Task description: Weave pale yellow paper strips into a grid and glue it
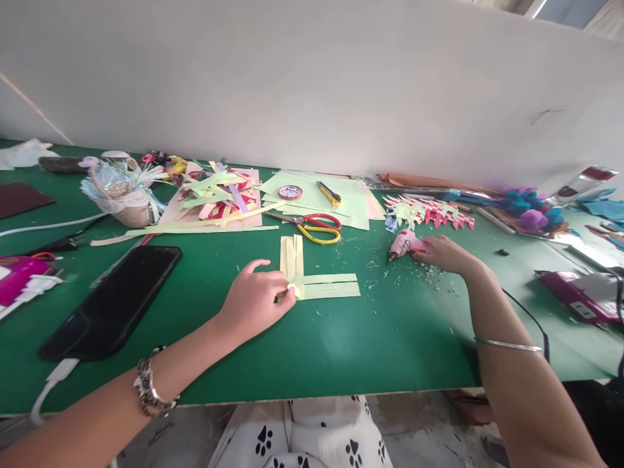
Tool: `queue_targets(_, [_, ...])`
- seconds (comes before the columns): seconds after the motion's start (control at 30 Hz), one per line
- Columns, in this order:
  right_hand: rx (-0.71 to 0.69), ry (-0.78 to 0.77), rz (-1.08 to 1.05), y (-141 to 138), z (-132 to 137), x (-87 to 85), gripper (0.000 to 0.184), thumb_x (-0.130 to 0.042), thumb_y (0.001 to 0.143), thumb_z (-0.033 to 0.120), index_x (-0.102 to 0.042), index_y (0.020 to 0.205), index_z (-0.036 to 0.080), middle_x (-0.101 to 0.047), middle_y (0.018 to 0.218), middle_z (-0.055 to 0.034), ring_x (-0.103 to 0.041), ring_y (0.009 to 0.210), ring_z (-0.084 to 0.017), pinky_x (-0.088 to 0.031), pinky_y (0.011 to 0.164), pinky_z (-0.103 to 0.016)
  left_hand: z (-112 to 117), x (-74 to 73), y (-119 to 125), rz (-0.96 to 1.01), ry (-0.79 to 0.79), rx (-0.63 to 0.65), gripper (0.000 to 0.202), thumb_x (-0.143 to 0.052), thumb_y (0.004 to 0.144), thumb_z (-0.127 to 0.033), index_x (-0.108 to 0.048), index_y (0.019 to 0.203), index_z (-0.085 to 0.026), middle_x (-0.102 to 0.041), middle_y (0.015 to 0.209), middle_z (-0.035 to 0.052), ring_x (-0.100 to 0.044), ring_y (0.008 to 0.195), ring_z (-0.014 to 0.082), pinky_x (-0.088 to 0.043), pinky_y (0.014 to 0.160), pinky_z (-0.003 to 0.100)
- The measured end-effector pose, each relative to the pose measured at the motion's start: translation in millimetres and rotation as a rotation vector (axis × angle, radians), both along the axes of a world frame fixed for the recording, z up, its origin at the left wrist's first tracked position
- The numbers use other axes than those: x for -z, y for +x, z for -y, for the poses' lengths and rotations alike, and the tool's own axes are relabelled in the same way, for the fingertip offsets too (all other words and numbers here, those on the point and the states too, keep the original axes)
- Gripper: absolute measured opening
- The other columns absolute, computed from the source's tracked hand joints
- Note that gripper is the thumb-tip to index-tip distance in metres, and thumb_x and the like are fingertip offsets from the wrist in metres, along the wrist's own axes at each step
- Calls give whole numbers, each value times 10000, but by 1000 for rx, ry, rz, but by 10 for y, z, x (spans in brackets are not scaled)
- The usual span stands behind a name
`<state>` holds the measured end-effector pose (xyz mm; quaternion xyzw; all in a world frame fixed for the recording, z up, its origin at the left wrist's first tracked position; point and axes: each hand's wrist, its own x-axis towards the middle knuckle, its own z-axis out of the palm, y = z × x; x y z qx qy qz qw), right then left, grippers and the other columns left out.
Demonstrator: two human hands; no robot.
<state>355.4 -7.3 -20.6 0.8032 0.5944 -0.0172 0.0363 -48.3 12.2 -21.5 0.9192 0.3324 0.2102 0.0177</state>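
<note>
My left hand (257, 300) pinches the corner where pale yellow paper strips (312, 276) cross in an L shape on the green table (341, 344); its index finger is lifted. My right hand (441, 252) reaches out to the right and is closed round a pink glue gun (402, 244) lying on the table, nozzle pointing left. A black cord runs from near my right wrist off the table's front edge.
Red and yellow scissors (316, 227), a yellow craft knife (329, 192) and a small round red tape (290, 192) lie on pale green sheets. A heap of coloured strips (219, 192), a basket (124, 195), a charging black phone (114, 300) and folded paper pieces (429, 211) surround them.
</note>
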Motion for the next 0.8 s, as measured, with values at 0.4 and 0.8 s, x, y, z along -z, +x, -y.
queue_targets(0.4, [-127,463,-86,-288,222,-270,340,-569,726,488,-407,847,215,-559,756,-98,-471,617,-170,-326,537,-307,5,-17,-25,49,-52,2,395,-395,828,-274,-653,530,-242,-614,528,-34,-539,521,122,-426,928,406])
queue_targets(0.8, [-370,563,-190,-1330,204,-93,321,-540,771,466,-344,740,214,-431,666,15,-367,510,-100,-287,456,-230,56,13,-73,-1,-86,-33,387,-383,855,-265,-700,636,-227,-672,646,-25,-551,526,95,-341,1019,448])
